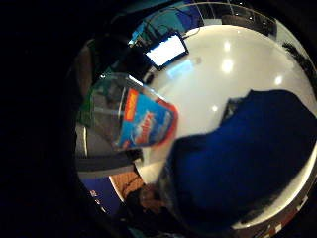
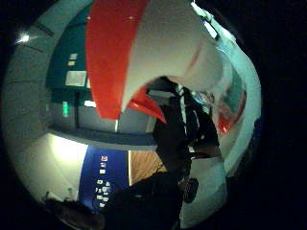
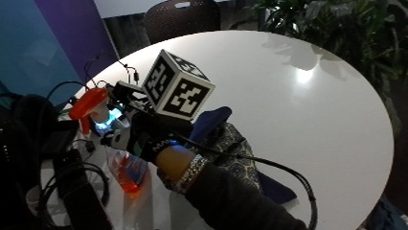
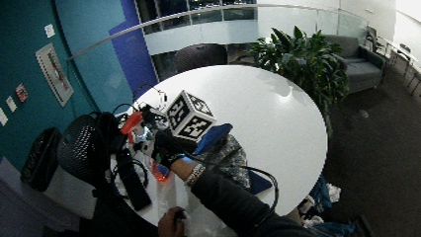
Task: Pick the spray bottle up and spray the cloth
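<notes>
Blue cloth (image 3: 210,122) lies just right of the lifted bottle (image 3: 118,158) — right hand (image 3: 150,136) curled round its neck — nozzle facing away.

I hold the spray bottle (image 3: 105,139) upright above the white table (image 3: 306,96): orange-red trigger head, clear body, blue-and-red label, orange base. The dark blue cloth (image 3: 210,122) lies on the table just beside the bottle, partly under my arm.

Blue cloth (image 3: 210,122) mostly behind forearm
</notes>
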Demonstrator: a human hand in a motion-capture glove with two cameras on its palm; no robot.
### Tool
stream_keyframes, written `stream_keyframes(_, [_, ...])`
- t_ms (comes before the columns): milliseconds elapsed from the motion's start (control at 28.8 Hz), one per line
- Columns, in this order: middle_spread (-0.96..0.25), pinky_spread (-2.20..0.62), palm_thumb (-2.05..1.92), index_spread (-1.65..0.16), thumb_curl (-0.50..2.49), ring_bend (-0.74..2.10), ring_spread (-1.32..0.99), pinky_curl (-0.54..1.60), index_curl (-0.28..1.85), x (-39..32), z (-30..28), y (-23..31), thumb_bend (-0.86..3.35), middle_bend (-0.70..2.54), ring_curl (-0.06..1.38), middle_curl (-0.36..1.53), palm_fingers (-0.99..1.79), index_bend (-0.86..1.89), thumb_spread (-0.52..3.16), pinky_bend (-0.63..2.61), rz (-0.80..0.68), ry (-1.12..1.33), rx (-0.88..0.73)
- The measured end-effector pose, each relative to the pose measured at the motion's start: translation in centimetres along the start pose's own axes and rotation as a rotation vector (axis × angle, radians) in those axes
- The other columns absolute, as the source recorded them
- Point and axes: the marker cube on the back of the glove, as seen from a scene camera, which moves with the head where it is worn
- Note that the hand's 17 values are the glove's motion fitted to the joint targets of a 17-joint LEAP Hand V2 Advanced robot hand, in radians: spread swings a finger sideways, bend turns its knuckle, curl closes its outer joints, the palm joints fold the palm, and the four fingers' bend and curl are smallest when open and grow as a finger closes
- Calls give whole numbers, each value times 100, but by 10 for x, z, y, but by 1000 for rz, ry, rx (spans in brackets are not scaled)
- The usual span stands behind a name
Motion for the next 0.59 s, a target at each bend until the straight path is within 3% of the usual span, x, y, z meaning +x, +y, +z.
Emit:
stream_keyframes(139, [-7, 19, 95, -32, 67, 34, -6, 40, 37, 0, -19, 15, -3, 17, 38, 39, 26, 8, 84, 42, 44, 215, -73])
stream_keyframes(348, [-4, 22, 89, -34, 61, 28, -2, 37, 34, -14, -50, 38, -4, 18, 33, 37, 21, 16, 91, 37, 110, 591, -117])
stream_keyframes(591, [-2, 24, 82, -37, 54, 26, 1, 36, 33, -32, -80, 68, -4, 17, 31, 35, 16, 16, 96, 36, 110, 777, -172])
